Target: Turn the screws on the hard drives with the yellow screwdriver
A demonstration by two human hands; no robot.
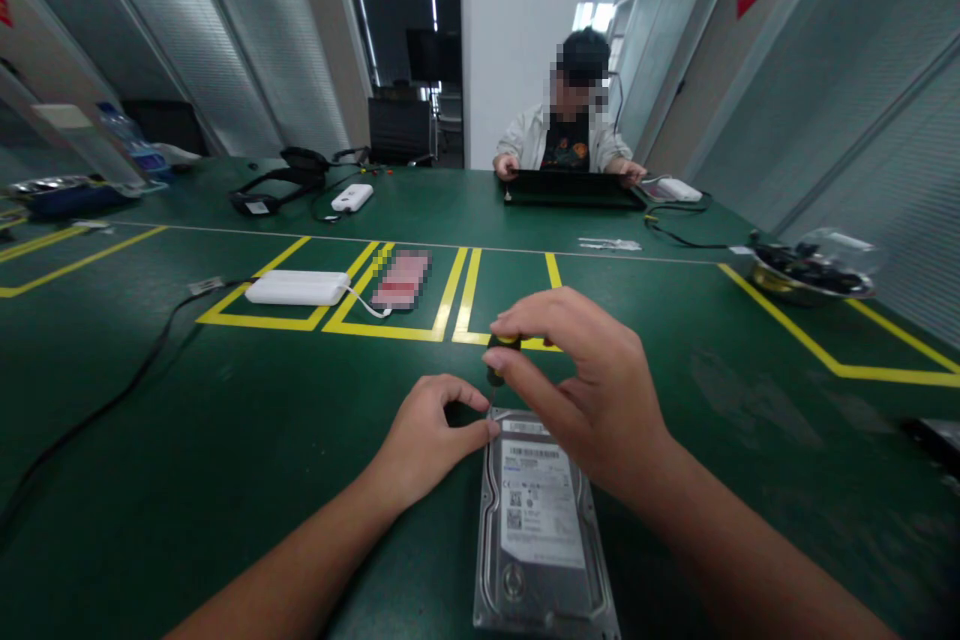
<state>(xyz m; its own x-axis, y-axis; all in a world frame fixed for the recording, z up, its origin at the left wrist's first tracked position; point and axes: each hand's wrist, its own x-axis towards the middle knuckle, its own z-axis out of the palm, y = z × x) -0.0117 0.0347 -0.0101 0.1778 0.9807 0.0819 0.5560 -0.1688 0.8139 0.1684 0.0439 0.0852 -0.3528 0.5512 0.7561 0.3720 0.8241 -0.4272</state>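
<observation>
A silver hard drive (541, 510) with a white label lies flat on the green table, its far end under my hands. My right hand (592, 380) pinches the dark and yellow handle of a small screwdriver (502, 358), held upright over the drive's far left corner. My left hand (435, 435) is at that same corner, thumb and forefinger curled close around the screwdriver's thin tip. Whether those fingers grip the shaft or something tiny at the corner is too small to tell.
Beyond the drive are a white power bank (298, 288) cabled to a pink phone (403, 280), and a headset (281, 182). A metal bowl of dark parts (810, 270) stands at right. Across the table a person (568, 125) holds a black panel (574, 190).
</observation>
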